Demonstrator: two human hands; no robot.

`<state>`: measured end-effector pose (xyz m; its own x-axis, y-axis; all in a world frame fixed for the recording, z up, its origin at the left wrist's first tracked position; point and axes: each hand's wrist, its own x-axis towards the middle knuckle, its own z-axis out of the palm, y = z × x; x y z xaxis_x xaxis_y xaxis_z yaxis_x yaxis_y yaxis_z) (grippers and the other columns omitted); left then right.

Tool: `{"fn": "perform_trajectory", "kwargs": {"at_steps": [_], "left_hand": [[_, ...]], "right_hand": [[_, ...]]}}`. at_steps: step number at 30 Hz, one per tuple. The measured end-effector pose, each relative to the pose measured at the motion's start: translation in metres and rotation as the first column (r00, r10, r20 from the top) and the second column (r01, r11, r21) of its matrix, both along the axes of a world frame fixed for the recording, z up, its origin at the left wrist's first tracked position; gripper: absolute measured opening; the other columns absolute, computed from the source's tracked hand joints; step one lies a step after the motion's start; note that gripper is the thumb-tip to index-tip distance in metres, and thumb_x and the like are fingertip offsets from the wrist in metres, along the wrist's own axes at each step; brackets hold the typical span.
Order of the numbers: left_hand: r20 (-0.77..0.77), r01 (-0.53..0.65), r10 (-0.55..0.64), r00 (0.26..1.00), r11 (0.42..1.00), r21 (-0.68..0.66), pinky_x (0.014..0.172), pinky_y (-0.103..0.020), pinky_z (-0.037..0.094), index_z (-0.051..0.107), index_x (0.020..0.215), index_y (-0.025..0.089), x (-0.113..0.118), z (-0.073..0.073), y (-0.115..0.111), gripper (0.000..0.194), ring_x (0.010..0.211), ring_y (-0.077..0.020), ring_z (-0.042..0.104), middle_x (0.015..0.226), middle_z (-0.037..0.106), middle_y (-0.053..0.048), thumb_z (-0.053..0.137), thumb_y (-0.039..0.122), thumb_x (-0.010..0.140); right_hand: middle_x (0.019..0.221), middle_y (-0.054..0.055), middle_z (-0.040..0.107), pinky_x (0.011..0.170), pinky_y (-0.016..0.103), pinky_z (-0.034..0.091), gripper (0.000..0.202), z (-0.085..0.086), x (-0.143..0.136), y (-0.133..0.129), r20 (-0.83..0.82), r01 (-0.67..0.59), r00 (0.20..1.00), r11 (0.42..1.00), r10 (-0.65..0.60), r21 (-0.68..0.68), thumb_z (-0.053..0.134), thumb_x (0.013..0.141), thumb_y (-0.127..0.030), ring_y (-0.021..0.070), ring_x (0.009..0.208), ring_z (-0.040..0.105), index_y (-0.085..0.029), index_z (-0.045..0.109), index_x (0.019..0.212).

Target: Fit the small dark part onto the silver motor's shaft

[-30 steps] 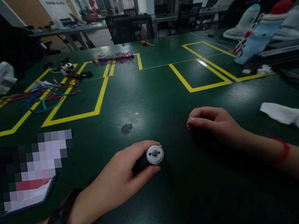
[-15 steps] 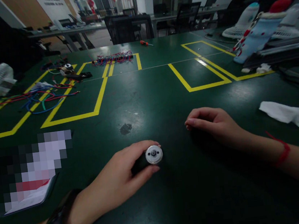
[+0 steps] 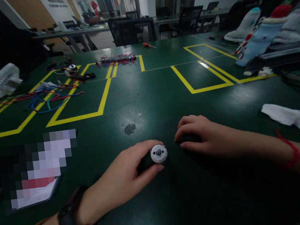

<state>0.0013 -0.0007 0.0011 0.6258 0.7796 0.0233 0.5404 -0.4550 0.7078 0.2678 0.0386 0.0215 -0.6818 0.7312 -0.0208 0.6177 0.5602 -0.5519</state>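
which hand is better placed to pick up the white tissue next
Right, I'd say: the right hand looks empty and is nearer the tissue, while the left hand grips the round metal part.

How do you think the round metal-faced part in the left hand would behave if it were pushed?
The round metal-faced part would probably feel stiff and fairly heavy for its size, as its end looks like solid metal. Its circular rim suggests it might roll if laid on its side. The smooth, shiny face could be slippery.
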Motion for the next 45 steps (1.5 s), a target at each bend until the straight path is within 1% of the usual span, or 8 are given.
{"fn": "perform_trajectory", "kwargs": {"at_steps": [6, 14, 19, 27, 34, 38, 42, 45], "left_hand": [[0.028, 0.001, -0.001, 1.0, 1.0, 0.025, 0.09, -0.028, 0.047, 0.048, 0.124, 0.031, 0.0, -0.003, -0.001, 0.038, 0.104, -0.0167, 0.061, 0.121, 0.062, 0.003, 0.062, 0.023, 0.09], [0.04, 0.007, -0.007, 0.999, 1.0, 0.018, 0.09, -0.03, 0.048, 0.05, 0.123, 0.029, 0.001, -0.004, 0.0, 0.037, 0.102, -0.0183, 0.062, 0.119, 0.064, 0.001, 0.062, 0.022, 0.089], [0.053, 0.005, -0.006, 0.999, 1.0, 0.012, 0.089, -0.032, 0.049, 0.051, 0.122, 0.027, 0.002, 0.0, -0.001, 0.034, 0.102, -0.0197, 0.062, 0.117, 0.064, -0.001, 0.061, 0.023, 0.089], [0.028, 0.003, -0.003, 1.0, 1.0, 0.001, 0.093, -0.034, 0.049, 0.05, 0.125, 0.028, 0.002, 0.001, -0.001, 0.038, 0.107, -0.0203, 0.061, 0.121, 0.063, -0.001, 0.06, 0.021, 0.089], [0.012, -0.004, 0.004, 1.0, 1.0, -0.01, 0.093, -0.032, 0.049, 0.049, 0.126, 0.029, 0.0, 0.0, -0.001, 0.038, 0.108, -0.0191, 0.061, 0.123, 0.062, 0.0, 0.06, 0.024, 0.09], [-0.004, -0.001, 0.001, 1.0, 1.0, -0.01, 0.094, -0.03, 0.048, 0.048, 0.127, 0.03, -0.001, 0.0, -0.001, 0.039, 0.11, -0.0183, 0.06, 0.124, 0.062, 0.001, 0.06, 0.025, 0.09], [0.002, -0.002, 0.002, 1.0, 1.0, -0.011, 0.095, -0.031, 0.048, 0.048, 0.127, 0.03, -0.001, 0.0, -0.001, 0.038, 0.111, -0.0187, 0.06, 0.125, 0.061, 0.0, 0.06, 0.027, 0.091], [-0.002, -0.005, 0.005, 1.0, 1.0, -0.004, 0.095, -0.032, 0.048, 0.048, 0.127, 0.03, -0.001, 0.0, -0.001, 0.038, 0.11, -0.0187, 0.06, 0.125, 0.061, 0.0, 0.059, 0.026, 0.091]], "right_hand": [[0.116, 0.006, 0.063, 0.098, 0.044, 0.032, 0.016, 0.024, -0.029, -0.016, -0.153, 0.024, 0.988, 0.98, 0.007, 0.2, 0.062, 0.087, -0.028, 0.0226, 0.111, 0.056, -0.023, 0.07, 0.1], [0.124, 0.005, 0.062, 0.101, 0.049, 0.027, 0.009, 0.03, -0.047, -0.021, -0.193, 0.03, 0.98, 0.932, 0.044, 0.362, 0.065, 0.085, -0.027, 0.0267, 0.118, 0.05, -0.024, 0.073, 0.084], [0.123, 0.005, 0.061, 0.102, 0.045, 0.033, 0.007, 0.028, -0.027, -0.017, -0.236, 0.099, 0.971, 0.962, -0.037, 0.256, 0.066, 0.084, -0.03, 0.0261, 0.117, 0.052, -0.027, 0.071, 0.088], [0.126, 0.007, 0.059, 0.1, 0.054, 0.03, 0.011, -0.013, 0.005, -0.022, -0.025, 0.022, 0.999, 0.994, -0.019, 0.11, 0.063, 0.087, -0.031, 0.029, 0.122, 0.047, -0.028, 0.071, 0.092], [0.124, 0.006, 0.058, 0.1, 0.047, 0.037, 0.013, -0.014, 0.011, -0.023, -0.222, 0.107, 0.969, 0.994, -0.104, 0.001, 0.065, 0.085, -0.03, 0.026, 0.118, 0.052, -0.026, 0.07, 0.097], [0.107, 0.005, 0.064, 0.086, 0.035, 0.048, 0.01, -0.013, 0.018, -0.018, -0.458, 0.27, 0.819, 0.936, -0.347, -0.225, 0.063, 0.088, -0.032, 0.0213, 0.101, 0.06, -0.024, 0.067, 0.092], [0.085, 0.002, 0.064, 0.065, 0.028, 0.047, 0.016, -0.016, 0.021, -0.015, -0.455, 0.357, 0.714, 0.836, -0.532, -0.416, 0.064, 0.087, -0.039, 0.0168, 0.077, 0.059, -0.023, 0.067, 0.087], [0.082, 0.001, 0.064, 0.06, 0.026, 0.044, 0.016, -0.017, 0.02, -0.016, -0.451, 0.359, 0.701, 0.82, -0.553, -0.447, 0.066, 0.085, -0.039, 0.0149, 0.071, 0.057, -0.024, 0.068, 0.086]]}}
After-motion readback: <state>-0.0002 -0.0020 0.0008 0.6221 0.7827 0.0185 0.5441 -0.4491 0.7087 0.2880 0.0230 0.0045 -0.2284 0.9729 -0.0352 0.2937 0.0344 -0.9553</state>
